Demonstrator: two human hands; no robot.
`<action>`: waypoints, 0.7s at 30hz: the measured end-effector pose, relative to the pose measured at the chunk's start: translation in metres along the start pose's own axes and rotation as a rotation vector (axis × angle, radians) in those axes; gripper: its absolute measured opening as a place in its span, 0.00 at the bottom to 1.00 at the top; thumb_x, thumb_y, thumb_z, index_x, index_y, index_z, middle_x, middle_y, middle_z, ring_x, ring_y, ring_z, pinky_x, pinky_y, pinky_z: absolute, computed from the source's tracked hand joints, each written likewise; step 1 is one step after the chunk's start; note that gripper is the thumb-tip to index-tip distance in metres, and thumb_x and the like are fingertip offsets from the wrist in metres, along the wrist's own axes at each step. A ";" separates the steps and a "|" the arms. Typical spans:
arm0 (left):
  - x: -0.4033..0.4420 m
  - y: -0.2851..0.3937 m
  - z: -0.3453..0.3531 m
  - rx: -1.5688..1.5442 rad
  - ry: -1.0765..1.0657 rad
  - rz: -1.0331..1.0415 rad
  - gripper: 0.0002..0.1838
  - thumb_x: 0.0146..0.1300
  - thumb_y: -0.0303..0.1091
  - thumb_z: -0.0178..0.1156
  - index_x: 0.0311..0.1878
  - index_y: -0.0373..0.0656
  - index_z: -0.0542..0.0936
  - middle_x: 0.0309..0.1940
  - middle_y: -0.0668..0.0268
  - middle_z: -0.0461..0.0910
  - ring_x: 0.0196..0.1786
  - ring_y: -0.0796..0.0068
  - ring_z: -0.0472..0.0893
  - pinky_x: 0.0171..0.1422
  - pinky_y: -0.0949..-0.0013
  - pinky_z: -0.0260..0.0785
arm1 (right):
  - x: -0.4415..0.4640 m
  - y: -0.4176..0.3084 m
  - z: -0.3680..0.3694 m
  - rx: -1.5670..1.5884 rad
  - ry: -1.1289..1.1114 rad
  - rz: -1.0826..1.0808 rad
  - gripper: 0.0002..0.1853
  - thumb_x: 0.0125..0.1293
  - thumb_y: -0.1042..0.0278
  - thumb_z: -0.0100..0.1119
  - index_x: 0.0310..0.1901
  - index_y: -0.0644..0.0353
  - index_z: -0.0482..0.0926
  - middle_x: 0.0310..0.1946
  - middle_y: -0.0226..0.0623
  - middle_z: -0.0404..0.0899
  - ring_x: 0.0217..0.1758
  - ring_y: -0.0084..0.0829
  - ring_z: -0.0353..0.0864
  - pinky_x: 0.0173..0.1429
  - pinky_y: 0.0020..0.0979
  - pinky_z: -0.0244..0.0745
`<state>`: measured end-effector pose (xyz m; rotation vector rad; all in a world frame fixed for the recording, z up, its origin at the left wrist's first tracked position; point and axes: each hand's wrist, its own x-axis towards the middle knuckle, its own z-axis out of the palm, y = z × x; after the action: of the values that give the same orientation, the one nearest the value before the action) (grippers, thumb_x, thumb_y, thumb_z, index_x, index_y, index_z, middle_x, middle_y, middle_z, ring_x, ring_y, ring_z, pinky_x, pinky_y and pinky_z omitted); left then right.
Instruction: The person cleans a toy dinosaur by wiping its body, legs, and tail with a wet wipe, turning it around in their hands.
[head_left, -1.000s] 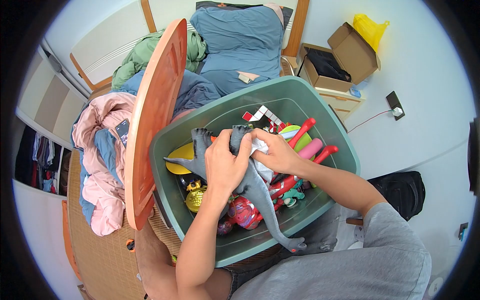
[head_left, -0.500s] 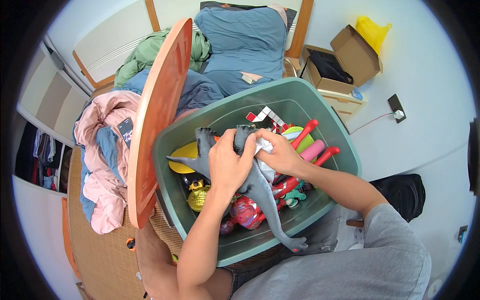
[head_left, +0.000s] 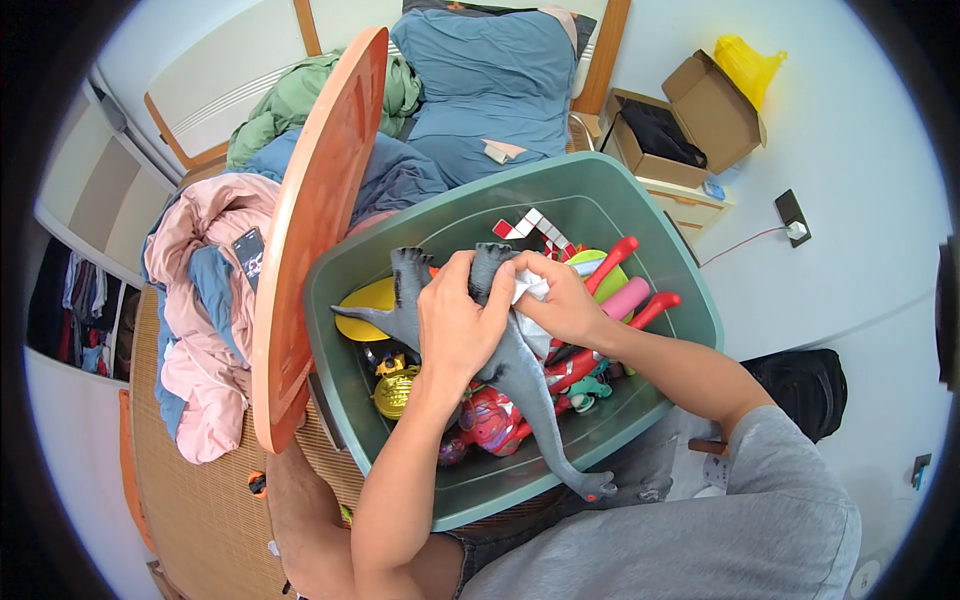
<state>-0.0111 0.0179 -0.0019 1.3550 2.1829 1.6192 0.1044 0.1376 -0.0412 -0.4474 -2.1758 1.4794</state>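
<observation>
A grey toy long-necked dinosaur (head_left: 525,378) lies belly up across the green plastic bin (head_left: 335,395), its feet pointing away from me and its head near the front rim. My left hand (head_left: 462,325) is closed around its body by a leg. A crumpled white wipe or cloth (head_left: 531,288) is pinched in my right hand (head_left: 566,306) and pressed against the dinosaur beside that leg. Below, in the bin, are a red toy figure (head_left: 490,420), a shiny gold toy (head_left: 396,393), a pink cylinder (head_left: 627,297) and red-handled pieces (head_left: 612,262).
An orange lid (head_left: 325,235) stands on edge left of the bin. The bin rests on a woven mat (head_left: 200,500). Behind are pink bedding (head_left: 215,330) with a phone (head_left: 249,258) and a blue pillow (head_left: 485,80). An open cardboard box (head_left: 650,145) stands at back right.
Both hands and the dinosaur stay almost where they were, with the white wipe or cloth still in the right fingers. The view has shifted very slightly.
</observation>
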 end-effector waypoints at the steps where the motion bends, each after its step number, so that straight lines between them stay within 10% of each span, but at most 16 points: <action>1: 0.000 0.000 0.000 0.002 0.006 0.006 0.15 0.62 0.39 0.63 0.41 0.35 0.80 0.27 0.54 0.81 0.29 0.67 0.81 0.37 0.66 0.71 | 0.000 0.001 0.000 0.000 0.002 0.012 0.12 0.62 0.70 0.62 0.45 0.63 0.76 0.36 0.38 0.82 0.40 0.23 0.80 0.45 0.31 0.75; 14: 0.000 -0.001 0.001 0.007 0.000 -0.025 0.14 0.62 0.37 0.64 0.42 0.35 0.80 0.28 0.55 0.82 0.29 0.68 0.81 0.37 0.66 0.71 | 0.001 0.001 0.001 0.036 0.027 -0.005 0.12 0.64 0.73 0.60 0.48 0.62 0.75 0.39 0.35 0.80 0.43 0.20 0.77 0.48 0.28 0.74; 16: 0.001 -0.001 0.000 -0.039 -0.019 -0.045 0.17 0.61 0.43 0.63 0.40 0.35 0.79 0.32 0.48 0.82 0.37 0.47 0.82 0.42 0.54 0.72 | 0.004 0.007 0.000 0.043 0.001 -0.051 0.12 0.64 0.73 0.60 0.48 0.62 0.75 0.39 0.34 0.80 0.43 0.20 0.76 0.48 0.28 0.74; 21: 0.001 -0.004 0.001 -0.020 -0.009 -0.028 0.16 0.61 0.40 0.64 0.41 0.35 0.80 0.30 0.50 0.82 0.34 0.55 0.82 0.40 0.59 0.72 | 0.005 0.006 -0.002 0.071 -0.058 -0.069 0.12 0.64 0.75 0.59 0.49 0.62 0.75 0.39 0.34 0.79 0.44 0.19 0.76 0.49 0.27 0.73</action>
<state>-0.0135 0.0189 -0.0047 1.3178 2.1651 1.6173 0.1008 0.1437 -0.0449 -0.3059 -2.1530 1.5446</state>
